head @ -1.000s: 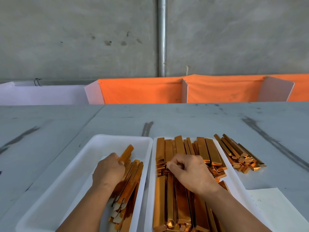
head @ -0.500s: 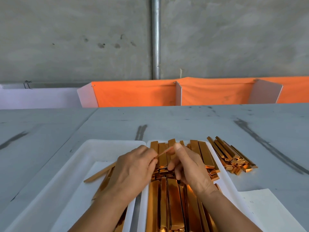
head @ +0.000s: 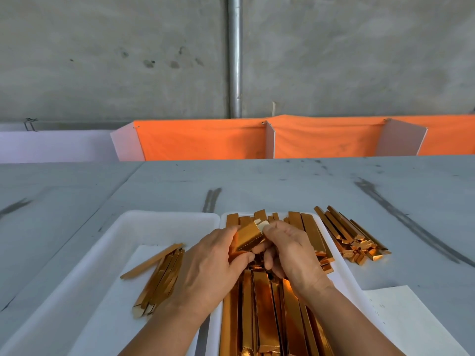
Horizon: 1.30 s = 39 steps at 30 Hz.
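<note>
Both hands meet over the right white tray (head: 341, 263), holding one gold foil carton (head: 248, 236) between them. My left hand (head: 213, 265) grips its left side with thumb underneath. My right hand (head: 290, 250) pinches the carton's far end, where a pale flap shows. The right tray is packed with flat gold cartons (head: 259, 304). In the left white tray (head: 115, 237) lies a smaller bundle of gold cartons (head: 159, 276) on white paper.
A loose pile of gold cartons (head: 352, 235) lies on the grey table (head: 257, 181) right of the trays. A white sheet (head: 401, 314) sits at the near right. Orange cloth dividers (head: 205, 140) stand along the table's far edge before a concrete wall.
My left hand left the bundle in the left tray and moved right to join my right hand. The two now hold one carton, which looks opened up rather than flat.
</note>
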{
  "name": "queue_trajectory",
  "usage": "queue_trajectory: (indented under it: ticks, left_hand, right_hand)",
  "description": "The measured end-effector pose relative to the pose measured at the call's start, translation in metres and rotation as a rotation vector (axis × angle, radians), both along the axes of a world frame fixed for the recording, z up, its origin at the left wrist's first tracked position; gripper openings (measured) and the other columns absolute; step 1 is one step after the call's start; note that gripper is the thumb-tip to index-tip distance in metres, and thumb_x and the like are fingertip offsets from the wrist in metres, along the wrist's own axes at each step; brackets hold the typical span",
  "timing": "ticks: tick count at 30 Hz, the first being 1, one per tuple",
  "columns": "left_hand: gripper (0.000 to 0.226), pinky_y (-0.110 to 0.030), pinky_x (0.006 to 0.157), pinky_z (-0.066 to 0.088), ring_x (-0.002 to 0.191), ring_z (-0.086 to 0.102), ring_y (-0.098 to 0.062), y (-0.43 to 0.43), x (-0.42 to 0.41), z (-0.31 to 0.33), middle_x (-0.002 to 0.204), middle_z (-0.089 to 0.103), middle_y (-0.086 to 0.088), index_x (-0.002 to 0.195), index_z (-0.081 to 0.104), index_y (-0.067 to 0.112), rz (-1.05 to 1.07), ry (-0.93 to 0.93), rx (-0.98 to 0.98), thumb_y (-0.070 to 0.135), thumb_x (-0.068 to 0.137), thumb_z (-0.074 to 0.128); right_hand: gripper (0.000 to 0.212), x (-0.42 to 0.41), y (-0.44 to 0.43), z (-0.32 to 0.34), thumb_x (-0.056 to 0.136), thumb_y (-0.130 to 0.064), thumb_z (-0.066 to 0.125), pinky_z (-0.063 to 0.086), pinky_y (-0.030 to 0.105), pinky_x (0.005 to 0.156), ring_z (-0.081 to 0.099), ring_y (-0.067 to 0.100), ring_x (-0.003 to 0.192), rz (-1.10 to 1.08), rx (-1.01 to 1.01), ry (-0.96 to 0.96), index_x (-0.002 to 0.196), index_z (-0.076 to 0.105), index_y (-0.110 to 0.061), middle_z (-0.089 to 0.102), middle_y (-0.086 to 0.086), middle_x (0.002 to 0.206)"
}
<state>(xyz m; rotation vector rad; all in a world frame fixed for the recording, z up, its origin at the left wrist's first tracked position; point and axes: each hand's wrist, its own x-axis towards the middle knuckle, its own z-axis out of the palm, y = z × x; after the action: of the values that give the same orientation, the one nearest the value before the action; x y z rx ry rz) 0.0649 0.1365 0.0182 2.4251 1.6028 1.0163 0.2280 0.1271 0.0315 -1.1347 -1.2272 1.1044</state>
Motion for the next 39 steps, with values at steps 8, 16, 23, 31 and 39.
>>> queue_trajectory:
  ticks: [8,16,23,31,39]
  left_hand:
    - [0.051,-0.016,0.065,0.041,0.073,0.052,-0.009,-0.001,-0.003,0.000,0.082,0.048,0.015,0.124,0.049,0.030,0.028,0.021,-0.039,0.065,0.088,0.037]
    - [0.058,-0.015,0.068,0.046,0.083,0.065,-0.009,0.001,-0.001,-0.004,0.099,0.066,0.012,0.133,0.045,0.031,0.085,0.055,0.048,0.066,0.089,0.036]
    - [0.065,-0.011,0.067,0.043,0.086,0.064,-0.007,0.003,0.001,-0.009,0.105,0.064,0.014,0.135,0.041,0.031,0.108,0.125,0.104,0.068,0.085,0.022]
    - [0.052,-0.012,0.061,0.036,0.080,0.061,-0.005,0.002,0.001,-0.008,0.099,0.062,0.013,0.132,0.043,0.030,0.121,0.162,0.154,0.062,0.092,0.034]
    - [0.044,-0.014,0.054,0.035,0.064,0.054,-0.003,-0.001,0.003,-0.005,0.080,0.061,0.013,0.120,0.051,0.028,0.162,0.168,0.166,0.053,0.086,0.061]
  right_hand:
    - [0.014,0.000,0.000,-0.002,0.101,-0.019,0.053,0.038,0.015,0.040,0.050,0.012,0.044,-0.082,0.100,-0.038,0.094,0.064,-0.015,0.071,0.010,0.074]
    - [0.013,-0.002,0.000,-0.009,0.091,-0.014,0.068,0.052,0.020,0.061,0.064,0.005,0.070,-0.208,0.230,-0.196,0.088,0.068,-0.027,0.068,-0.011,0.075]
    - [0.017,-0.003,-0.001,-0.008,0.092,-0.017,0.067,0.048,0.013,0.061,0.063,-0.003,0.069,-0.216,0.215,-0.233,0.092,0.071,-0.033,0.069,-0.022,0.078]
    - [0.011,-0.003,-0.003,-0.003,0.093,-0.010,0.065,0.042,0.014,0.045,0.059,0.006,0.055,0.023,0.103,-0.070,0.096,0.070,-0.019,0.066,-0.009,0.069]
    - [0.007,-0.001,-0.003,-0.002,0.091,-0.012,0.067,0.037,0.018,0.039,0.051,0.005,0.045,-0.001,0.097,0.016,0.088,0.073,-0.012,0.062,0.000,0.057]
